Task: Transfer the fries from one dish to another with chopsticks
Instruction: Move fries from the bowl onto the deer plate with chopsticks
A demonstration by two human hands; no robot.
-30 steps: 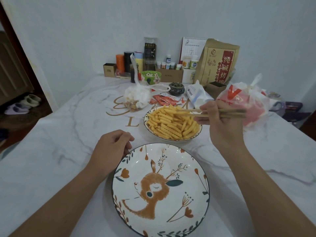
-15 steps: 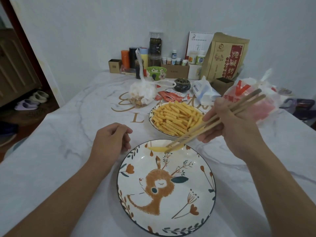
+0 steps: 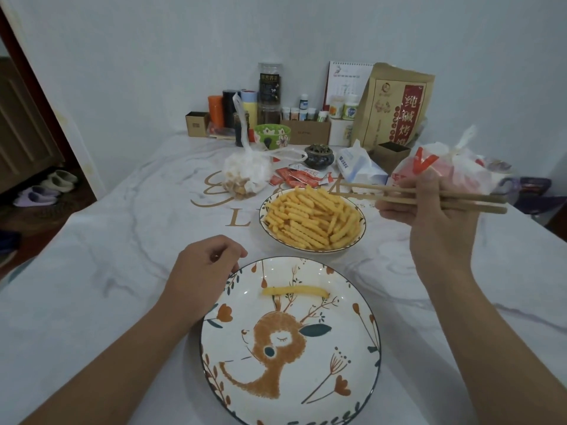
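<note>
step: one fry (image 3: 295, 291) is down on the deer plate (image 3: 366, 329), so I'd say this is the gap between trips, heading for fry number two

landmark: using the deer plate for everything below

fries: the big pile (image 3: 311, 219) sits in the smaller dish (image 3: 362, 223) just behind the deer plate, the two rims near each other but not touching

lone fry: lying flat across the far part of the deer plate, right above the deer's antlers

right hand (image 3: 435, 216): up behind and to the right of the deer plate, fingers wrapped around the chopsticks (image 3: 399, 194), which lie about level

chopstick tips: a little apart with nothing between them, hanging over the right rim of the fries dish

left hand (image 3: 202, 271): resting on the table (image 3: 101, 240) at the far-left rim of the deer plate, fingers loosely curled, holding nothing; can't quite tell if it touches the rim

next move, my guess: dip the tips into the pile, pinch one fry around its middle, carry it low back to the deer plate

watch out: the fries overlap a lot, so a grab could drag a neighbour out onto the table

progress: barely started, pretty much the whole pile left
</note>
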